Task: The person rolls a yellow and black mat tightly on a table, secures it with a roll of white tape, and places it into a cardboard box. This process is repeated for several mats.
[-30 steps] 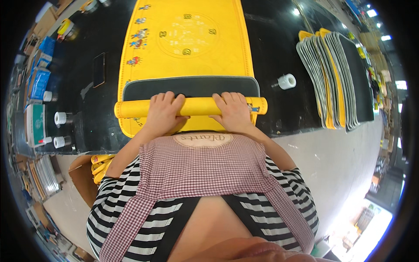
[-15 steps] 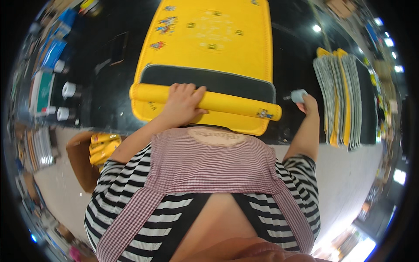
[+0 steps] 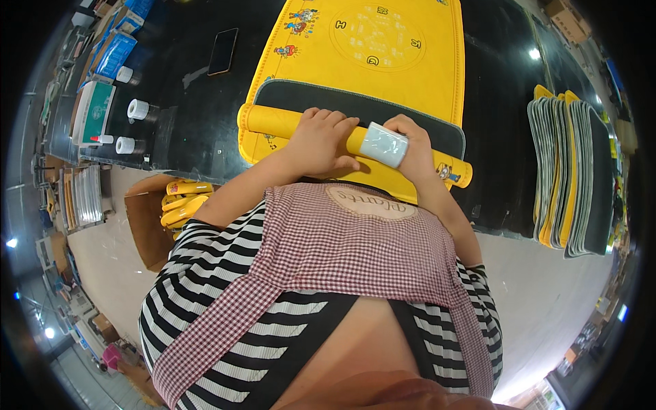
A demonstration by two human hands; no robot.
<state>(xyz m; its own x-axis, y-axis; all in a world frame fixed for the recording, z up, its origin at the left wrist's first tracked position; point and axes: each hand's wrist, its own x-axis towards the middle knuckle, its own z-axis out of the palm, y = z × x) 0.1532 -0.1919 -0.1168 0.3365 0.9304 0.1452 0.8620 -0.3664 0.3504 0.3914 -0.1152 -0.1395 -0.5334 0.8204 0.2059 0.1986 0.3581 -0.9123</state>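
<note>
A yellow mat with a dark underside is rolled into a tube (image 3: 273,119) and lies across the near end of a flat yellow printed mat (image 3: 369,41) on the table. My left hand (image 3: 321,140) curls over the middle of the tube, fingers on its far side and thumb on the near side. In my right hand (image 3: 415,147) is a small pale, shiny piece like plastic film (image 3: 384,144), which lies against the tube just right of my left hand. Whether it is a roll or a flat packet I cannot tell. A dark strip of mat underside (image 3: 355,102) shows beyond the tube.
At the right stands a row of folded grey and yellow mats (image 3: 564,171). The left side holds a phone (image 3: 223,51), small white rolls (image 3: 138,108) and a green-and-white box (image 3: 93,113). Below the table's left edge, a cardboard box (image 3: 145,225) contains yellow rolled mats (image 3: 184,205).
My right hand has brought the pale shiny piece from the table at right onto the rolled mat. My left hand stays on the tube. The view has shifted.
</note>
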